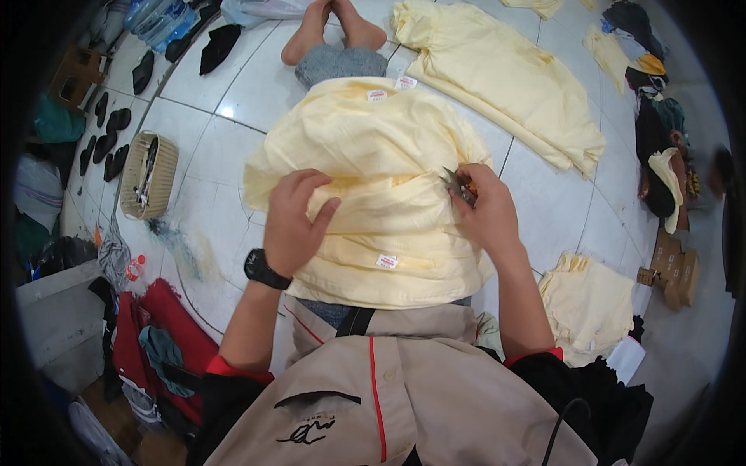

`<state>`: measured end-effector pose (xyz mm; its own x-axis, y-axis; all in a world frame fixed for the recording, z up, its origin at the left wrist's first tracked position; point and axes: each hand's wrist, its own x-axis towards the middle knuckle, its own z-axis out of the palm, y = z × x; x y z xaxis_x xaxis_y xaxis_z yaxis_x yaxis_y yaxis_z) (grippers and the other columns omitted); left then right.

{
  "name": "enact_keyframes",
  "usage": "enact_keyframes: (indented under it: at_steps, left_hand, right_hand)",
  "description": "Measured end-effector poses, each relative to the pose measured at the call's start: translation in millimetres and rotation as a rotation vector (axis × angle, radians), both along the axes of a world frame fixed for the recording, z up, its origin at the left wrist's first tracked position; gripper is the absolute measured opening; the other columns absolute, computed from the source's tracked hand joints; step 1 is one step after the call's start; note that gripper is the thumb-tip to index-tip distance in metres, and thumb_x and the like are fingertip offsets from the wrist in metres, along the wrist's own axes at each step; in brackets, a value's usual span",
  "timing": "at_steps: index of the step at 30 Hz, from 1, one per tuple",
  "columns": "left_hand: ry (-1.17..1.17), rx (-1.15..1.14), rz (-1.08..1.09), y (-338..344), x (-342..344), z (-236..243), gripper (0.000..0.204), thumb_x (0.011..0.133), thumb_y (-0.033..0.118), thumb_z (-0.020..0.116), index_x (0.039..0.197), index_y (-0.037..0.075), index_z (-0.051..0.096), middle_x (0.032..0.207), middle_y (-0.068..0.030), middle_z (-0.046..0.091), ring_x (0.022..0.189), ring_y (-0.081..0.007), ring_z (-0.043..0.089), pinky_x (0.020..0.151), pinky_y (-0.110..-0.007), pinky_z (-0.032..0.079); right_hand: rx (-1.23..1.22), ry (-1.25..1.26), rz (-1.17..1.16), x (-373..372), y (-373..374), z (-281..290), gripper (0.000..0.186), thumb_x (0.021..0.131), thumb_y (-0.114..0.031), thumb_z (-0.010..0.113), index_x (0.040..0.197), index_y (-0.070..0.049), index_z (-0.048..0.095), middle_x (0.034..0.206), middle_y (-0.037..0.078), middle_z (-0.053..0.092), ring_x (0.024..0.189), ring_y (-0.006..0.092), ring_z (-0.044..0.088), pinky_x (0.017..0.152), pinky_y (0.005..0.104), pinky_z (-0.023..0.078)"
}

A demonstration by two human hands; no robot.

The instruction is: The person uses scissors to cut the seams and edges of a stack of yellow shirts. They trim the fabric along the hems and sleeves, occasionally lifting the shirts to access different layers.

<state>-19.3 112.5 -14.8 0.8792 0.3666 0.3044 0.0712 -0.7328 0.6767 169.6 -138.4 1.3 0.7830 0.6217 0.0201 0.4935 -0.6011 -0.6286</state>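
Note:
Across my lap lies a stack of pale yellow garments (365, 140) with small white tags, its cloth bunched in soft folds. My left hand (299, 221) rests on the left part of the cloth, its thumb held apart from the bent fingers. At the stack's right side, my right hand (491, 208) is closed around a small pair of thread snips (451, 180). The blades point left over the cloth; most of the handle is hidden by the fingers.
Another pale yellow garment (497, 78) is spread on the tiled floor ahead to the right. Folded yellow cloth (587, 303) lies by my right side. A wicker basket (148, 179) stands at left, near several dark shoes (105, 144). Red cloth (167, 326) is at lower left.

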Motion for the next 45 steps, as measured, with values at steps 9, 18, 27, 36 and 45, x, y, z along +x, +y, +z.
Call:
enact_keyframes:
  at_steps: [9,18,27,36,45]
  left_hand:
    - [-0.119,-0.025,-0.125,-71,69,5,0.014,0.092,0.007,0.075,0.104,0.003,0.072,0.100,-0.0125,0.069,0.090,-0.0325,0.067,0.077,-0.040,0.055]
    - [-0.087,0.035,-0.089,-73,75,-6,0.007,0.096,0.009,0.070,0.101,0.005,0.069,0.093,-0.0119,0.070,0.085,-0.0349,0.067,0.072,-0.044,0.054]
    - [-0.081,-0.028,-0.056,-69,56,6,0.006,0.101,0.008,0.066,0.100,0.003,0.068,0.096,-0.0124,0.075,0.085,-0.0295,0.072,0.074,-0.039,0.056]
    - [0.697,0.428,0.375,66,-140,-39,0.013,0.093,0.008,0.072,0.105,0.003,0.070,0.102,-0.0123,0.075,0.094,-0.0354,0.070,0.086,-0.043,0.054]
    - [0.034,0.034,0.223,-22,-65,-14,0.025,0.084,0.002,0.080,0.106,0.002,0.070,0.108,-0.0152,0.071,0.098,-0.0352,0.069,0.085,-0.042,0.056]
  right_hand:
    - [0.336,0.163,-0.270,-34,-16,1,0.042,0.092,-0.010,0.077,0.131,-0.001,0.065,0.096,0.008,0.067,0.075,0.0189,0.061,0.067,0.0312,0.053]
    - [0.122,-0.336,0.039,-41,-11,-8,0.036,0.086,-0.006,0.076,0.121,-0.004,0.069,0.100,0.010,0.072,0.080,0.0259,0.072,0.062,0.0350,0.055]
    - [-0.043,-0.571,0.082,-43,-1,-5,0.033,0.085,-0.006,0.073,0.118,-0.002,0.070,0.101,0.007,0.071,0.078,0.0232,0.070,0.062,0.0344,0.055]
    - [0.307,-0.187,-0.024,-48,-3,0,0.041,0.087,0.002,0.079,0.126,0.002,0.066,0.103,0.015,0.072,0.086,0.0235,0.074,0.070,0.0340,0.060]
    - [0.368,0.043,0.261,-85,57,1,0.041,0.086,0.003,0.079,0.125,0.001,0.066,0.104,0.016,0.071,0.085,0.0249,0.073,0.069,0.0342,0.060]
